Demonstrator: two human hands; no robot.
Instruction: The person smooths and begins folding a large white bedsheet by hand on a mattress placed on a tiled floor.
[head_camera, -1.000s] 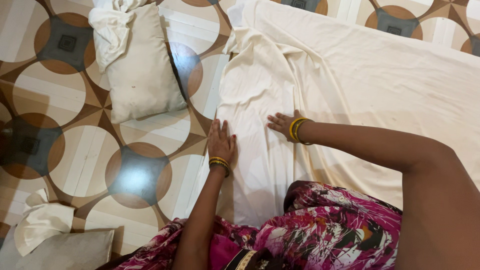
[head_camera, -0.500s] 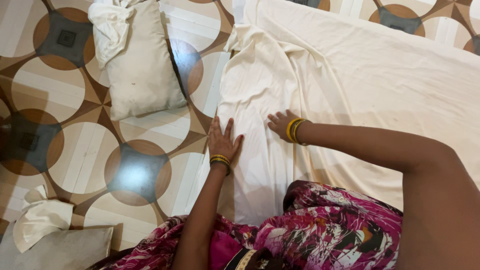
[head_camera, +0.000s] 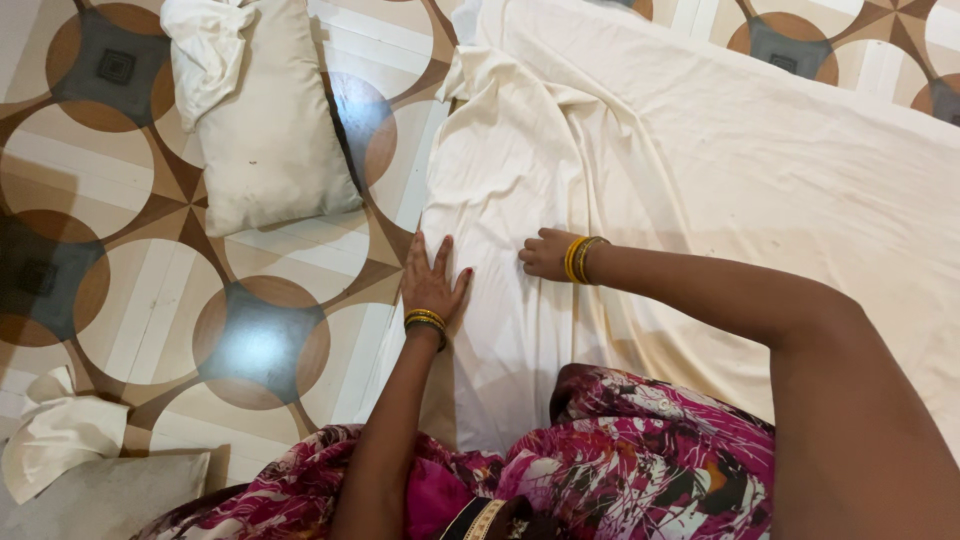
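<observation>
A view from above looks down at a person in a pink, black and white patterned garment (head_camera: 620, 450), bending over a cream-white bedsheet (head_camera: 720, 160) spread on a tiled floor (head_camera: 130, 260) patterned with brown, beige and grey circles. The sheet covers the right and upper part of the view; its left part is folded over into a long, wrinkled band that runs from the top down toward the person.

The left hand (head_camera: 430, 283) lies flat, palm down, on the left edge of the folded band, fingers spread and straight, with gold bangles (head_camera: 425, 321) at the wrist. It grips nothing. The right hand (head_camera: 546, 253) rests on the sheet just beside it, a little farther in, with its fingers curled down onto the cloth; whether they pinch a fold cannot be told. Yellow bangles (head_camera: 577, 259) circle that wrist.

On the bare floor at upper left lies a cream pillow (head_camera: 270, 130) with a crumpled white cloth (head_camera: 205, 55) draped on its top corner. At lower left, part of a second pillow (head_camera: 110, 495) shows, with another crumpled white cloth (head_camera: 60, 435) on it.
</observation>
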